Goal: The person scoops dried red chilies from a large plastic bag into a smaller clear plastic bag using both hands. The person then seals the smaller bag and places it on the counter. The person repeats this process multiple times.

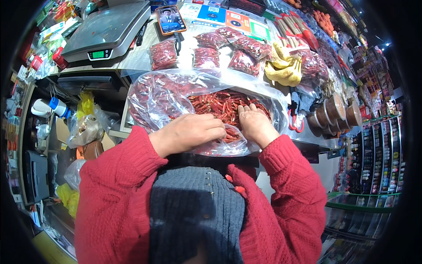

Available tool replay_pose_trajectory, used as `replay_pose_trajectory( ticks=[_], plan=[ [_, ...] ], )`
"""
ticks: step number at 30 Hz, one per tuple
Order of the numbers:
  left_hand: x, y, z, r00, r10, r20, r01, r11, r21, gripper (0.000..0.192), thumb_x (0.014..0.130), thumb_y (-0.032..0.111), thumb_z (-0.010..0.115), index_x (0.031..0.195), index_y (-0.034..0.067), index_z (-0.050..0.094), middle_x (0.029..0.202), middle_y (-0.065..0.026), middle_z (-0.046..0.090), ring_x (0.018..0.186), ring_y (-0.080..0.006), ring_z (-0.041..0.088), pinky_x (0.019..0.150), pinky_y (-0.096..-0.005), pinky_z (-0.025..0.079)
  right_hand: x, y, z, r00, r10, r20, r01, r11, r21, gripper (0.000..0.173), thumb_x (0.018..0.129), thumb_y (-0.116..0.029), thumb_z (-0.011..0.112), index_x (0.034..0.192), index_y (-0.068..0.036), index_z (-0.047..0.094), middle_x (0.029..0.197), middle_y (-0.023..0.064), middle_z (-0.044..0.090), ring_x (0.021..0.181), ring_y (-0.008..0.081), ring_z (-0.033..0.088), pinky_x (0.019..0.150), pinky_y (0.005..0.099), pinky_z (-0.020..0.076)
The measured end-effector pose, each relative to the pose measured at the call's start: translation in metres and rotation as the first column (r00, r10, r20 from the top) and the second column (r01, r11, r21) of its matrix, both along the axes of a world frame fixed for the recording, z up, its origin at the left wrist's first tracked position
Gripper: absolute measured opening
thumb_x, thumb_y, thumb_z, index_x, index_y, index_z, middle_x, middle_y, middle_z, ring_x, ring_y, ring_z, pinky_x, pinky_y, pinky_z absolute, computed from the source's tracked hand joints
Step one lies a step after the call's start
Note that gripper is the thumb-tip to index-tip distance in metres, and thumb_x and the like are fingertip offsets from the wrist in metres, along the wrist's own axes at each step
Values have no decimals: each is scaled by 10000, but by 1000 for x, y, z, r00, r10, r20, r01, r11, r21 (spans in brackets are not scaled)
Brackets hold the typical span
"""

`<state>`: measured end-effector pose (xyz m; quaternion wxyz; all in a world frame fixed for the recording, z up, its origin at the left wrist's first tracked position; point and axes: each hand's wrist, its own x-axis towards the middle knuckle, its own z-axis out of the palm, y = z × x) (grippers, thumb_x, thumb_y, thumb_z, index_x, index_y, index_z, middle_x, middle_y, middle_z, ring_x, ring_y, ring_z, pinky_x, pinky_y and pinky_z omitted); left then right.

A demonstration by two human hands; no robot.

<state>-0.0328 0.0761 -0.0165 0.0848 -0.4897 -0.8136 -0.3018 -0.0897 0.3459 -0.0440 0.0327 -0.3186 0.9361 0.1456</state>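
Note:
A large clear plastic bag lies before me with its mouth open, showing many dried red chili peppers. My left hand rests over the near left side of the opening, fingers bent and pointing right; whether it grips the bag's edge or a pepper is hidden. My right hand lies on the peppers at the right of the opening, its fingers pointing away from me; what is under its fingertips cannot be seen. Behind the large bag sit several small packed bags of dried chilies.
A metal-topped digital scale stands at the back left, beside a phone in an orange case. Bananas lie back right, with red-handled scissors and stacked round plastic tubs nearer. Below left hang plastic bags.

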Motion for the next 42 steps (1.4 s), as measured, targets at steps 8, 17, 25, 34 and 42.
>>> replay_pose_trajectory(
  ticks=[8, 17, 25, 34, 42],
  plan=[
    [3, -1, 1, 1000, 15, 16, -15, 1000, -20, 240, 913, 90, 661, 1151, 69, 684, 1173, -62, 703, 1041, -272, 703, 854, -385, 603, -12, 9, 15, 984, -18, 177, 81, 931, -357, 330, 815, -172, 820, 1078, -6, 710, 979, 229, 752, 1019, 406, 727, 957, 474, 571],
    [3, 1, 1, 1000, 8, 12, -7, 1000, -24, 245, 921, 87, 657, 1165, 77, 673, 1171, -59, 702, 1040, -273, 705, 852, -384, 602, -52, 13, 36, 830, 49, 555, 389, 663, -640, 490, 962, -95, 795, 1419, 2, 649, 1232, 147, 784, 1111, 222, 736, 970, 364, 571],
    [1, 0, 1, 1000, -1, 18, 1, 1000, -15, 226, 921, 96, 676, 1146, 74, 682, 1156, -72, 712, 1015, -279, 712, 843, -385, 599, -24, 26, 50, 974, -101, 201, 208, 750, -627, 361, 930, -114, 786, 1268, 0, 733, 1174, 227, 760, 1082, 376, 732, 950, 432, 572],
    [2, -3, 1, 1000, 9, 25, -9, 1000, -19, 221, 925, 102, 672, 1144, 75, 687, 1153, -72, 713, 1019, -278, 714, 841, -384, 599, 5, 11, 45, 976, 205, -75, -217, 883, -416, 448, 869, -62, 710, 1314, -24, 679, 1320, 137, 664, 1207, 348, 646, 1015, 432, 550],
    [2, -4, 1, 999, 21, 32, -20, 999, -32, 222, 928, 105, 662, 1148, 82, 686, 1158, -69, 712, 1037, -278, 716, 852, -379, 599, 12, 6, 17, 832, 506, -226, -329, 779, 534, 567, 1019, -256, 539, 1528, -8, 561, 1472, 103, 621, 1324, 201, 545, 1056, 318, 429]
  ],
)
